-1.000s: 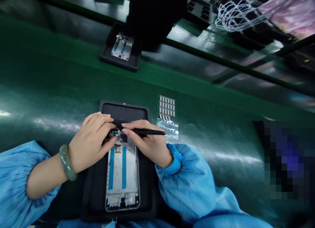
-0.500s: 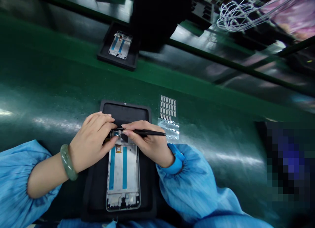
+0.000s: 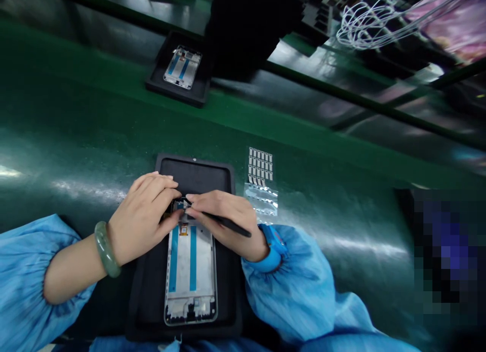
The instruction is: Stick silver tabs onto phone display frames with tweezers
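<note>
A silver phone mid-frame (image 3: 203, 261) with two blue adhesive strips lies in a black tray (image 3: 195, 168). My left hand (image 3: 146, 215) grips its upper left corner, the thumb on the inner face and the forefinger curled at the top edge. Black tweezers (image 3: 230, 224) are pinched in my right hand (image 3: 224, 218). Their tip points at the top of the frame, close to my left fingertips. Both hands partly cover this upper end, so what the tip touches is hidden.
Right of the tray lies a clear sheet of small grey stickers (image 3: 260, 164). Farther back, a second black tray (image 3: 174, 96) holds another phone mid-frame (image 3: 183, 68). A bundle of white cables (image 3: 364, 25) sits at the upper right. A pixelated patch covers the right edge.
The tweezers have turned in my right hand: their rear end has swung down toward my wrist. My left hand stays at the frame's corner. The view has shifted slightly.
</note>
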### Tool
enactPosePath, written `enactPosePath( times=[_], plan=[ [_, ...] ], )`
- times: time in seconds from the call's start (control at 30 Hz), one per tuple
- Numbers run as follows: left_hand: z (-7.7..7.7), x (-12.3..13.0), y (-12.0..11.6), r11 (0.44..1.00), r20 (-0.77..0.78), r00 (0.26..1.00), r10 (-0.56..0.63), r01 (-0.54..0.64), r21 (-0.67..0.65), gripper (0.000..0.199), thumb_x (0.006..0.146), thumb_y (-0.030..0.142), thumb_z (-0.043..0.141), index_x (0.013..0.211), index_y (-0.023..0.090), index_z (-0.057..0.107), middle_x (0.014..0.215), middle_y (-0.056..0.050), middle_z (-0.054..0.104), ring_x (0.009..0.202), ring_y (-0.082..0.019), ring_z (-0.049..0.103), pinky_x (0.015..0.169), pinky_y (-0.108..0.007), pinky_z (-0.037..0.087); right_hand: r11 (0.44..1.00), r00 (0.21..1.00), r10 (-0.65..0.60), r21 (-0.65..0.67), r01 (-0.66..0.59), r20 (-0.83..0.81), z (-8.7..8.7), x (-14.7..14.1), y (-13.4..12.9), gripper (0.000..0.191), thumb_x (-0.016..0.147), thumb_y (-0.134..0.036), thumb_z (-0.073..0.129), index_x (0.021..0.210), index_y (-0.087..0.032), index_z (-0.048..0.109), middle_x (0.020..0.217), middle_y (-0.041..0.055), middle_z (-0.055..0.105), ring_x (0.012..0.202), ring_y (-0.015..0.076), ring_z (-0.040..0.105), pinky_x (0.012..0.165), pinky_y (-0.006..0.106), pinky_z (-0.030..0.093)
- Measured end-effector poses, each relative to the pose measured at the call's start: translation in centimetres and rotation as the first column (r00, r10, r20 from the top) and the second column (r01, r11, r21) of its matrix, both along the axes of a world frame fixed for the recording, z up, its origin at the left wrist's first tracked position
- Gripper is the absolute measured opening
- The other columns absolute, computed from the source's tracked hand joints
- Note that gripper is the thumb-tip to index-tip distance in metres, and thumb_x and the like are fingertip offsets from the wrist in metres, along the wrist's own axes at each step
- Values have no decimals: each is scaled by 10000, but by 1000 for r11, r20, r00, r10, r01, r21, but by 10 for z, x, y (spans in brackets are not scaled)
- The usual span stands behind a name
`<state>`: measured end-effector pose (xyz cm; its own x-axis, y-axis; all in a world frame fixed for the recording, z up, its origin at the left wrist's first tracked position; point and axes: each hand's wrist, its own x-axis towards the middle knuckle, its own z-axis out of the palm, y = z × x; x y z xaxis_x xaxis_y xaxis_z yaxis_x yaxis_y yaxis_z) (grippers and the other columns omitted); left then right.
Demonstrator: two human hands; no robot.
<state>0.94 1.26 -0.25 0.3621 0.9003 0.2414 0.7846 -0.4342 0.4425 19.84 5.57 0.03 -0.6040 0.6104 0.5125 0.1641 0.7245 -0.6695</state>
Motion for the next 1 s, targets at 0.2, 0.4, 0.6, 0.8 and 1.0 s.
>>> enactPosePath(
  times=[0.2, 0.4, 0.6, 0.8, 1.0],
  plan=[
    [-1, 0, 0, 1000, 7, 1000, -2, 2, 21, 167, 851, 210, 484, 983, 144, 561, 1041, -87, 589, 1102, -218, 504, 1004, -446, 364, 965, 980, 126, 209, -157, 154, 1, 7, 0, 198, 823, -77, 570, 1012, -130, 603, 1025, 144, 679, 932, 182, 651, 755, 318, 570],
    [0, 0, 1, 1000, -2, 1000, -1, 1, 17, 158, 843, 223, 492, 967, 154, 563, 1038, -88, 598, 1093, -229, 522, 998, -455, 376, 980, 995, -72, -192, 56, -74, 2, 2, 0, 186, 786, -117, 636, 947, -204, 603, 968, 54, 693, 916, 166, 665, 789, 312, 570],
    [0, 0, 1, 1000, 11, 1000, 1, -1, 20, 146, 843, 228, 502, 953, 161, 571, 1048, -85, 605, 1084, -230, 527, 988, -468, 384, 896, 978, -210, -402, 191, -2, -1, 0, 4, 118, 812, -185, 613, 927, -200, 590, 902, 38, 673, 827, 157, 671, 734, 295, 562],
    [0, 0, 1, 1000, -17, 1000, -2, 2, 8, 162, 848, 238, 498, 967, 152, 566, 1059, -87, 590, 1111, -222, 508, 1015, -446, 356, 904, 974, -214, -364, 226, 73, 4, -4, 5, 63, 816, -215, 607, 873, -194, 592, 857, 27, 658, 791, 142, 657, 686, 247, 549],
    [-1, -1, 1, 1000, -21, 1000, -2, 2, 14, 155, 843, 225, 501, 974, 153, 545, 1058, -86, 583, 1109, -222, 505, 1009, -451, 364, 920, 956, -254, -268, 285, 145, 6, -13, 5, 44, 822, -233, 598, 851, -201, 593, 815, 6, 649, 714, 117, 637, 586, 201, 522]
  ],
)
